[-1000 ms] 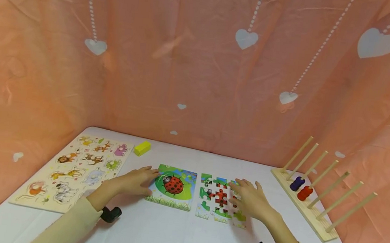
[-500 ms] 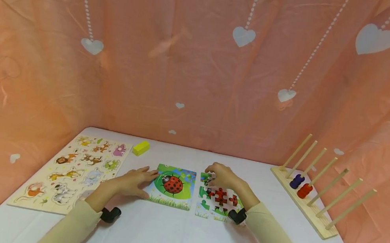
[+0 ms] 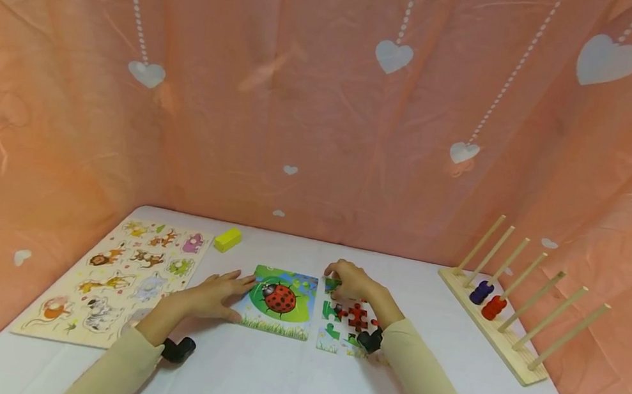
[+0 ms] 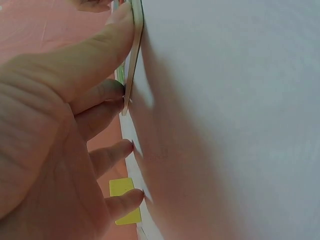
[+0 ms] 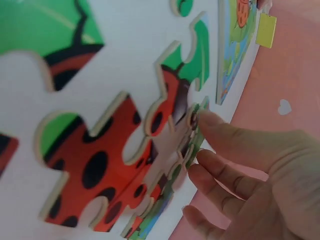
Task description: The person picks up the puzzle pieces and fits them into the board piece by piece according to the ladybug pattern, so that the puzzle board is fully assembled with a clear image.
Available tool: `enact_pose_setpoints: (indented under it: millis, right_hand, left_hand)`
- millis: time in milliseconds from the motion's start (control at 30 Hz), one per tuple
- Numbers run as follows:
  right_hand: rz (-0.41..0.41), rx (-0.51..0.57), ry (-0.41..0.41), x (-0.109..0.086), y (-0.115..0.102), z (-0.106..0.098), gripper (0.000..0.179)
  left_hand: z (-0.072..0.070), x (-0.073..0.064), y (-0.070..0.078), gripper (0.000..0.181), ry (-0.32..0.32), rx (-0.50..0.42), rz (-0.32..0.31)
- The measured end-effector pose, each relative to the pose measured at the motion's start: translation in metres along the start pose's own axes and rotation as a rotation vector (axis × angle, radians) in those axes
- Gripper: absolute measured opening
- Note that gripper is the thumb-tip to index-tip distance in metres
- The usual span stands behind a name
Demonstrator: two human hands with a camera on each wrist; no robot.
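Note:
My left hand (image 3: 214, 295) rests at the left edge of a square ladybug picture board (image 3: 274, 329), its fingers spread. In the left wrist view the thumb (image 4: 112, 45) lies along the board's edge (image 4: 134, 65). To the right of the board, loose ladybug jigsaw pieces lie in spaced rows, with a red spotted piece (image 3: 358, 317) in the middle. My right hand (image 3: 356, 281) reaches over the back row and pinches the back-left puzzle piece (image 3: 331, 285), which it partly hides. The right wrist view shows its thumb (image 5: 212, 122) at the piece's edge.
An animal peg board (image 3: 131, 272) lies at the left, with a yellow block (image 3: 227, 239) beside its far corner. At the right stands a wooden peg rack (image 3: 501, 329) with purple beads (image 3: 481, 293) and red beads (image 3: 493, 307). A pink curtain (image 3: 312, 126) hangs behind the table.
My right hand has swung left from the right side of the loose pieces to the back-left piece, its fingers curling in. My left hand has stayed at the board.

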State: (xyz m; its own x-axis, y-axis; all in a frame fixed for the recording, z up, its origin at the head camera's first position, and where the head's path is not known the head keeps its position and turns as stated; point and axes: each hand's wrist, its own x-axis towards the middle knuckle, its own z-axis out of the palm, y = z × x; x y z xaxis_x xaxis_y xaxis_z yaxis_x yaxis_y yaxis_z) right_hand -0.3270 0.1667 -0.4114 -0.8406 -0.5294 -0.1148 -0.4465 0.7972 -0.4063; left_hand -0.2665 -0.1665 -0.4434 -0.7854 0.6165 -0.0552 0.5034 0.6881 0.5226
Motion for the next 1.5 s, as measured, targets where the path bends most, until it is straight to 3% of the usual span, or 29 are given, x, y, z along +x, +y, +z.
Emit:
enact_pose_setpoints:
  millis: [200, 667, 833, 1200, 1400, 1500]
  right_hand:
    - [0.026, -0.048, 0.025, -0.001, 0.004, 0.004, 0.047]
    - [-0.006, -0.085, 0.09, -0.001, 0.002, 0.001, 0.041]
    - [-0.014, -0.016, 0.099, -0.002, 0.004, -0.002, 0.034]
    - [-0.212, 0.287, 0.113, -0.003, 0.017, -0.008, 0.025]
    - [-0.206, 0.396, 0.108, 0.012, -0.003, -0.006, 0.018]
    - [-0.205, 0.4, 0.091, 0.024, -0.019, -0.002, 0.018]
  left_hand:
    - [-0.001, 0.0, 0.003, 0.077, -0.005, -0.008, 0.007]
    - [-0.002, -0.001, 0.006, 0.076, 0.003, -0.006, 0.005]
    - [-0.003, 0.0, 0.006, 0.077, 0.007, -0.001, 0.008]
    - [-0.001, 0.002, 0.007, 0.077, -0.005, 0.005, 0.012]
    - [-0.001, -0.001, 0.006, 0.077, 0.006, 0.008, 0.011]
    - [0.0, 0.0, 0.004, 0.077, 0.01, 0.005, 0.015]
